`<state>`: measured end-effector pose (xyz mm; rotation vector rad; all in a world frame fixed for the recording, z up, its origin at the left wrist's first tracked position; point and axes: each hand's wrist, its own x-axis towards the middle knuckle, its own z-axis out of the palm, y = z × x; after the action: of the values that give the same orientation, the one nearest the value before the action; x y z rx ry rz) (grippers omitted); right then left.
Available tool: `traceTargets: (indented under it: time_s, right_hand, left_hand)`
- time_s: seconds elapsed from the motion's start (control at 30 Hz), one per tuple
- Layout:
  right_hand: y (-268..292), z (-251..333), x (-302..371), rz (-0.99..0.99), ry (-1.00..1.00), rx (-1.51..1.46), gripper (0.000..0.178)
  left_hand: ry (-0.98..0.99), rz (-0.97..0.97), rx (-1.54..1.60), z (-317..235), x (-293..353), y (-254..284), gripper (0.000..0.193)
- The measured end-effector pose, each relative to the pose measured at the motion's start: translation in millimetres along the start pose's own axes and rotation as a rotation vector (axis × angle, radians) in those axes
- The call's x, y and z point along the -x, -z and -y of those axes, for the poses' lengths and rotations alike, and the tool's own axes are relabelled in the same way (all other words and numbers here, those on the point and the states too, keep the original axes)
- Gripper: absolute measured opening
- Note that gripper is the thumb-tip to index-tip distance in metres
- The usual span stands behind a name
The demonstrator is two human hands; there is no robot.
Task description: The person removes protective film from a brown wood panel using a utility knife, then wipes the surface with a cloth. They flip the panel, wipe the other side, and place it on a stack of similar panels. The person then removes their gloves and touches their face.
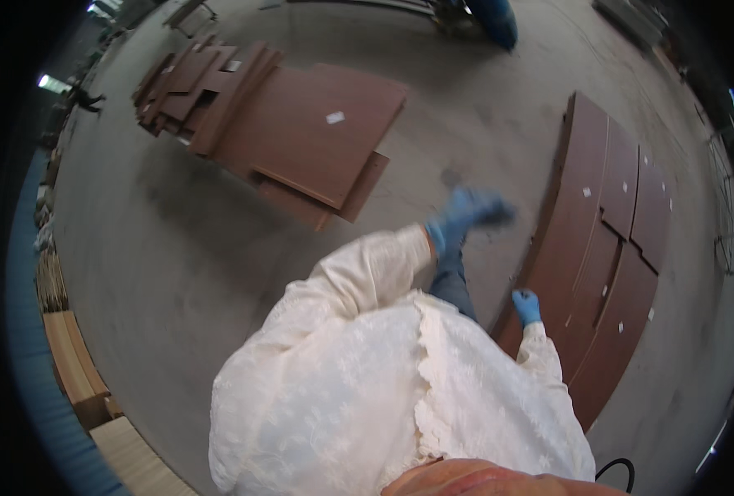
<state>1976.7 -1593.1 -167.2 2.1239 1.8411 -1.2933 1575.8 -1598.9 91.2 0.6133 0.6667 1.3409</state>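
My left hand [468, 218], in a blue glove, is out in front of my body above the floor. Motion blurs its fingers, which point to the right, and their grip is unclear. On the right, my right hand [527, 307], gloved in blue too, is curled closed beside the near left edge of a long stack of reddish-brown panels [580, 194]. What its fingers hold, if anything, is hidden. I cannot tell whether it touches the stack. Small white labels [587, 192] lie on several of the panels.
Another stack of brown panels [301, 124], uneven in size, stands at the far left. Light-coloured boards [76, 351] lie along the left side. A blue object [492, 21] stands at the far end, and a metal frame [729, 207] at the right. A person [86, 100] is far off left.
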Motion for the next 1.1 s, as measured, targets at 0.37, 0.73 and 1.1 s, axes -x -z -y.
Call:
traceTargets:
  time_s: [0.37, 0.73, 1.1]
  right_hand:
    - [141, 485, -198, 0.421, 0.677, -0.924, 0.04]
    - [176, 776, -389, 0.973, 0.554, -1.056, 0.056]
    - [284, 916, -597, 1.081, 0.599, -1.081, 0.076]
  left_hand:
    - [-0.172, -0.545, 0.116, -158, -332, 125, 0.048]
    - [-0.247, -1.244, -0.815, -240, -579, 336, 0.061]
    - [-0.096, -1.128, -0.366, -363, -880, 416, 0.063]
